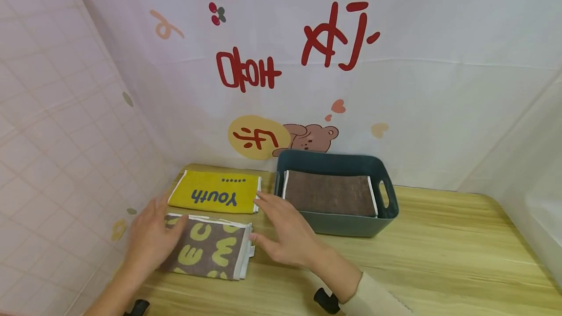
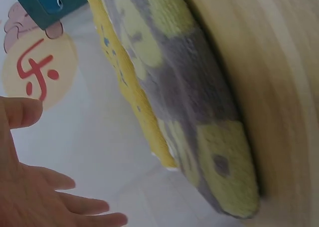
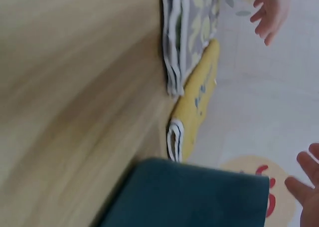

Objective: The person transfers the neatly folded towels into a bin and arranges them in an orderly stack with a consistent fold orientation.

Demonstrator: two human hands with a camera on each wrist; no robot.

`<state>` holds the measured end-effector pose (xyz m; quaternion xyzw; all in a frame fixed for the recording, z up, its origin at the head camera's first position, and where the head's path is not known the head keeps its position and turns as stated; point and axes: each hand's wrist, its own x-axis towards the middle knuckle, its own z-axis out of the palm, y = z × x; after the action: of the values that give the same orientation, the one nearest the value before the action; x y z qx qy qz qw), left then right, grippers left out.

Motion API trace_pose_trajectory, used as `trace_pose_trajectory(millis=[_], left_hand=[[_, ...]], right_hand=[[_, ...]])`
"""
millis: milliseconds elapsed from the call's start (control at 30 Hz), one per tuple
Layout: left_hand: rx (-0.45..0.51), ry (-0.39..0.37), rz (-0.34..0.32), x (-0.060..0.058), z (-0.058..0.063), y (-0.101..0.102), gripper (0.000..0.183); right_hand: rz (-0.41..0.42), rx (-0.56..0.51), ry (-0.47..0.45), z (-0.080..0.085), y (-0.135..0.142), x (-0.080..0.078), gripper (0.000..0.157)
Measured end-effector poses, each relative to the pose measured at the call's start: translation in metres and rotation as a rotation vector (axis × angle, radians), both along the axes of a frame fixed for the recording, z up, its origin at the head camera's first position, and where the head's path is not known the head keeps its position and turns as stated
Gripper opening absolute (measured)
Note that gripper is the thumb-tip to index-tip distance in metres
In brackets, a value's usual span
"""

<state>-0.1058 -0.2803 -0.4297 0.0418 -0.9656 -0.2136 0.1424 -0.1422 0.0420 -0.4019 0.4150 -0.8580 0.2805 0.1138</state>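
A folded grey-brown towel with yellow-green letters [image 1: 206,250] lies flat on the table, with a folded yellow towel marked "Youth" [image 1: 210,191] just behind it. My left hand [image 1: 151,235] is over the left end of the grey-brown towel, fingers extended and holding nothing. By the right ends of both towels is my right hand [image 1: 285,228], its fingers spread and its palm free. In the left wrist view, the left hand [image 2: 45,187] appears raised beside the towels. The right wrist view shows the towels' layered white edges [image 3: 174,42] and part of the right hand [image 3: 309,182].
A dark teal basket [image 1: 342,226] stands right of the yellow towel, with a folded brown towel [image 1: 329,194] inside. White printed sheeting [image 1: 417,87] hangs behind the wooden table [image 1: 448,252], and a grid-patterned sheet [image 1: 57,111] hangs at the left.
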Motion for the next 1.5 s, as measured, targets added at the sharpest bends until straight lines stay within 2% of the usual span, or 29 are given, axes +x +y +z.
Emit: trace_pose_trajectory(millis=[67,167,333,400,500,633,833,967,1067,1233,1500], left_hand=[[-0.011,-0.026,0.013,0.0,-0.003,-0.006,0.086],[-0.037,-0.08,0.025,0.0,-0.006,-0.014,0.087],[-0.064,-0.249,0.023,0.003,-0.006,-0.027,0.088],[-0.065,-0.31,0.017,0.004,-0.006,-0.033,0.085],[-0.053,-0.354,0.009,0.002,-0.009,-0.04,0.073],[-0.026,-0.372,-0.009,-0.002,-0.013,-0.047,0.064],[0.052,-0.451,-0.008,-0.006,-0.016,-0.053,0.075],[0.08,-0.477,-0.009,-0.007,-0.018,-0.056,0.072],[0.105,-0.488,-0.012,-0.008,-0.02,-0.058,0.07],[0.134,-0.49,-0.008,-0.009,-0.022,-0.06,0.068],[0.192,-0.487,0.035,-0.01,-0.022,-0.059,0.044]], right_hand=[[0.038,0.02,-0.013,-0.003,-0.004,0.003,0.066],[0.052,0.076,-0.09,-0.008,-0.011,0.007,0.069],[0.001,0.103,-0.359,-0.018,-0.023,0.014,0.068],[-0.025,0.062,-0.467,-0.024,-0.027,0.015,0.064],[-0.056,-0.023,-0.6,-0.033,-0.032,0.015,0.062],[-0.119,-0.102,-0.703,-0.044,-0.037,0.013,0.066],[-0.22,-0.227,-0.798,-0.054,-0.044,0.012,0.066],[-0.306,-0.327,-0.854,-0.056,-0.048,0.014,0.064],[-0.344,-0.423,-0.988,-0.056,-0.051,0.016,0.062],[-0.356,-0.576,-1.23,-0.059,-0.057,0.018,0.056],[-0.297,-0.677,-1.407,-0.066,-0.06,0.016,0.027]])
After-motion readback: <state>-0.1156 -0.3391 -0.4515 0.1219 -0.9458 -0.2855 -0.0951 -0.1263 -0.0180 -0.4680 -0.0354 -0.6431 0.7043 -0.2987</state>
